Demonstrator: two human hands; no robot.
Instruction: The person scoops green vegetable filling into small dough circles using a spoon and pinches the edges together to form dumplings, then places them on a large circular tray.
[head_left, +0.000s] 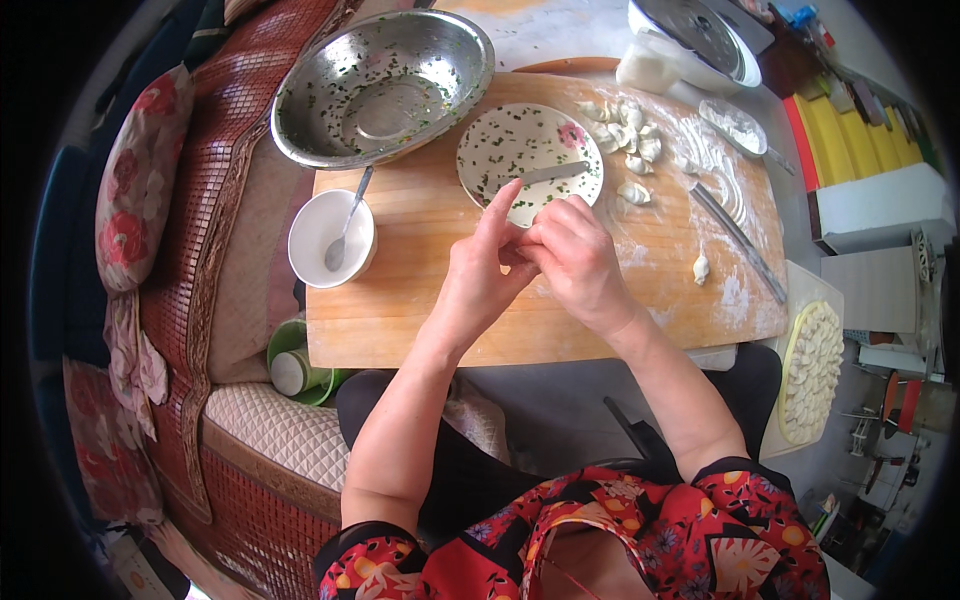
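Note:
Over the near edge of a white bowl (525, 124) with green bits, my left hand (487, 255) and my right hand (574, 251) meet at the fingertips. My left index finger points up. Whether something small lies between the fingers cannot be seen. In the bowl rests a flat metal spatula or knife (555, 173). Several folded dumplings (626, 135) sit on the floured wooden board (420, 315), with a single one (634, 193) nearer me. A small lump of dough (700, 270) lies to the right, beside a metal rolling rod (739, 244).
A steel basin (390, 90) with green bits stands at the back left, near a white cup (301, 244) holding a spoon (335, 253). A flour scoop (735, 127) lies at the back right. A tray of dumplings (814, 375) is low at the right.

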